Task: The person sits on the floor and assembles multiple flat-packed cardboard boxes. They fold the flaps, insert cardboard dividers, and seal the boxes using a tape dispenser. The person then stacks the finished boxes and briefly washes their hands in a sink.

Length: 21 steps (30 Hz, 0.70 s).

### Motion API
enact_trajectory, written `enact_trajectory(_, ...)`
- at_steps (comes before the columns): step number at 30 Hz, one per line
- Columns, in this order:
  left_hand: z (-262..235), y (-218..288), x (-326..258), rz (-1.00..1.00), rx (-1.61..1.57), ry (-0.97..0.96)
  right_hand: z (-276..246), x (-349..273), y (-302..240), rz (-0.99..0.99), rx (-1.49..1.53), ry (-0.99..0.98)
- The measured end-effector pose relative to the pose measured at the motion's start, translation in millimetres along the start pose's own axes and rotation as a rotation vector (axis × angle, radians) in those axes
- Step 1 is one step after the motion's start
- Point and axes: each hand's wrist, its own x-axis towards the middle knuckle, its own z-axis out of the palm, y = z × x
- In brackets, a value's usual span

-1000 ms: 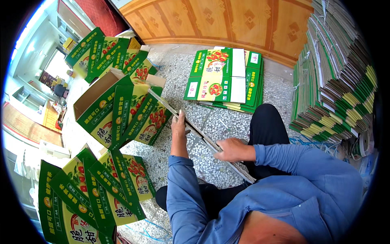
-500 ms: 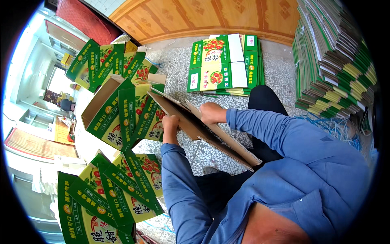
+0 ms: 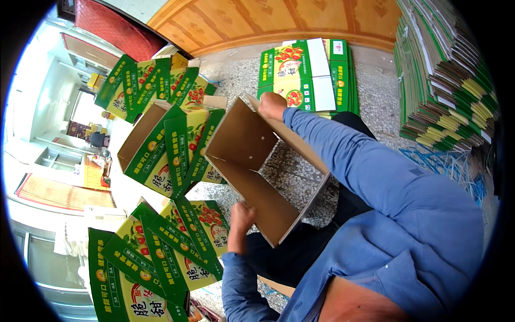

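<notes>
The left hand (image 3: 243,215), as I view it remotely, is curled around the upper edge of a brown-lined carton's (image 3: 244,137) left wall; the right hand (image 3: 272,105) grips the opposite wall near its far corner. Holding opposite walls probably keeps the carton spread open. It lies tilted between both hands, speckled floor (image 3: 236,78) showing through it. Leftward, opened green cartons (image 3: 147,155) stand crowded together; beyond the right hand lie flattened cartons (image 3: 268,64); far right rises a tall cardboard stack (image 3: 429,80).
</notes>
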Motion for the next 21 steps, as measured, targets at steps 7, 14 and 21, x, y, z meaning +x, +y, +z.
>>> enact_trajectory(7, 13.1, -31.3, -8.8, -0.233, -0.195, 0.177, 50.4, 4.4, -26.3, -0.117, -0.035, 0.041)
enact_trajectory(14, 13.5, 117.8, -36.5, 0.43, -0.027, 0.327, 41.3, 0.1, -27.1, -0.044, -0.15, -0.002)
enact_trajectory(21, 29.2, 86.9, -29.8, -0.07, 0.117, 0.014, 31.9, 14.7, 2.1, -0.103, -0.094, -0.071)
